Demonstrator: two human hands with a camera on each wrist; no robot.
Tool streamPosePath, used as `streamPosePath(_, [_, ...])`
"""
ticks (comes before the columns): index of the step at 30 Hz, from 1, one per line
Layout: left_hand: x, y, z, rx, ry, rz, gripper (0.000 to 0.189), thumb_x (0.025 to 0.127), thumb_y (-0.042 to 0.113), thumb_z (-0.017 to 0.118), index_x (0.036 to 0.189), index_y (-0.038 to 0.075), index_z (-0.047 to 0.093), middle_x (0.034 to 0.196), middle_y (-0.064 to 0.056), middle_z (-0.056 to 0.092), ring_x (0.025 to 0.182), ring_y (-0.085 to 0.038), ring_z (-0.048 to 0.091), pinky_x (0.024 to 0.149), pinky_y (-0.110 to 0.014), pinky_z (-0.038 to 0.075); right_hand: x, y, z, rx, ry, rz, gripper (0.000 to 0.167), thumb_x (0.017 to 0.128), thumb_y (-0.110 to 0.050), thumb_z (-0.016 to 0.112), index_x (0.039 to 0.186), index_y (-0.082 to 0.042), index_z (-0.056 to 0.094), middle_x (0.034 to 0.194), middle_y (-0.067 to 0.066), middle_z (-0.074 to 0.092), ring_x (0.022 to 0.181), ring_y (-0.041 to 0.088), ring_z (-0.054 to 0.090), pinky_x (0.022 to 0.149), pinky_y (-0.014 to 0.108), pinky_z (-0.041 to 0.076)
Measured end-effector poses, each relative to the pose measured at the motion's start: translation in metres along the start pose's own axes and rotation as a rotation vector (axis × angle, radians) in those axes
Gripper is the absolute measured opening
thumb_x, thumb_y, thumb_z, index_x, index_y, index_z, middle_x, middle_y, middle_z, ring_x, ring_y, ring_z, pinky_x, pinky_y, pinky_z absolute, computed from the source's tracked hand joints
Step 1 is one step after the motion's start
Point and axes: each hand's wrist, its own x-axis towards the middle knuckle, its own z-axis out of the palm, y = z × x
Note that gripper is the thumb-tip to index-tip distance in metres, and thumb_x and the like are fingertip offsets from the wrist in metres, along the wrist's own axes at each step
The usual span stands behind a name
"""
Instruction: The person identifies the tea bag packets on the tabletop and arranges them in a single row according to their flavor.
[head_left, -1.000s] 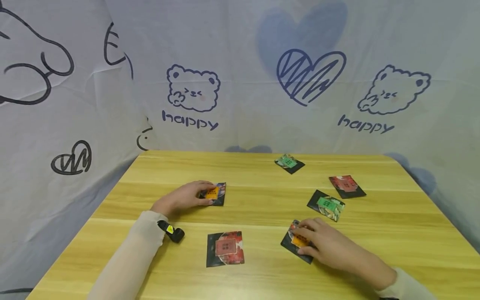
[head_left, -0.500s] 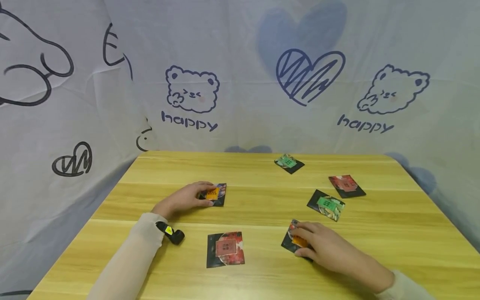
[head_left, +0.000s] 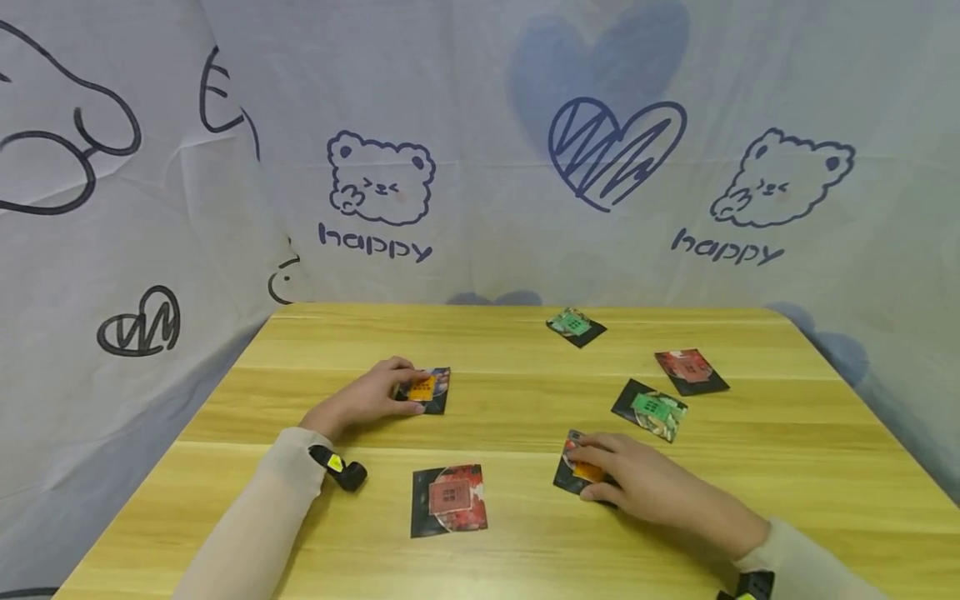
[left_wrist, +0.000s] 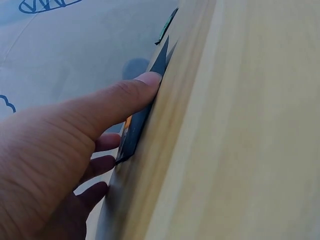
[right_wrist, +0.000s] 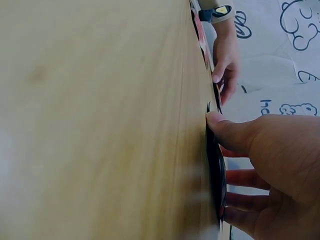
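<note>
In the head view, my left hand (head_left: 367,397) holds a flat square packet (head_left: 437,400) with an orange label, left of the table's middle. The left wrist view shows the thumb on the near edge of that packet (left_wrist: 136,131), the fingers on its far side. Nearer the front, my right hand (head_left: 637,477) grips a second orange-label packet (head_left: 567,473) between thumb and fingers, partly covering it. Seen from the right wrist, this packet (right_wrist: 215,165) looks slightly bowed, close to the tabletop. A red-label packet (head_left: 450,497) lies flat between the forearms.
On the right of the wooden table (head_left: 300,342) lie a green-label packet (head_left: 651,408) and a red-label packet (head_left: 690,369). Another green-label packet (head_left: 576,327) lies near the back edge. A white cloth (head_left: 487,208) with drawings hangs behind and at the left.
My right hand has shifted slightly left and away from me, and its packet has slid and turned with it. The left hand stays on its packet, nearly still.
</note>
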Motion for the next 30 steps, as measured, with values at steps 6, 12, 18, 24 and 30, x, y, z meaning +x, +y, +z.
streamPosePath(6, [0.000,-0.001,-0.001,-0.003,-0.001,0.010,0.066,0.090,0.050,0.067,0.144,0.016,0.051,0.144,-0.014,0.040,0.130,-0.034,0.038,0.105,-0.053,0.035,0.011,0.004,0.001,0.022,-0.009,0.009,0.047,0.100,-0.044,0.053,0.141,-0.022,0.054,0.144,0.008,0.047,0.130,0.030,0.046,0.101,0.051,0.042])
streamPosePath(12, [-0.001,0.000,-0.001,-0.036,-0.010,0.001,0.065,0.089,0.048,0.069,0.144,0.016,0.052,0.145,-0.015,0.039,0.132,-0.036,0.036,0.106,-0.055,0.034,0.022,0.006,0.001,0.029,-0.006,-0.006,0.047,0.099,-0.041,0.056,0.141,-0.023,0.054,0.142,0.008,0.046,0.123,0.027,0.051,0.096,0.047,0.046])
streamPosePath(18, [-0.001,0.001,-0.001,-0.055,-0.009,0.001,0.064,0.090,0.045,0.069,0.143,0.016,0.052,0.144,-0.014,0.039,0.132,-0.036,0.035,0.105,-0.056,0.033,0.036,0.006,-0.001,0.014,-0.002,-0.023,0.046,0.098,-0.040,0.058,0.140,-0.021,0.056,0.137,0.007,0.049,0.115,0.023,0.056,0.092,0.044,0.048])
streamPosePath(24, [-0.002,0.000,-0.001,-0.066,-0.011,-0.004,0.064,0.090,0.045,0.069,0.144,0.016,0.051,0.145,-0.014,0.037,0.133,-0.036,0.033,0.106,-0.057,0.032,0.049,0.004,-0.002,0.015,-0.022,-0.001,0.046,0.099,-0.038,0.058,0.141,-0.019,0.055,0.143,0.009,0.047,0.117,0.027,0.057,0.093,0.046,0.048])
streamPosePath(30, [-0.002,0.000,-0.001,-0.063,-0.012,-0.003,0.064,0.090,0.045,0.068,0.144,0.017,0.051,0.146,-0.014,0.037,0.133,-0.037,0.033,0.106,-0.057,0.032,0.060,0.001,-0.001,0.014,-0.025,0.006,0.046,0.099,-0.037,0.059,0.140,-0.018,0.055,0.144,0.009,0.047,0.120,0.029,0.055,0.094,0.047,0.048])
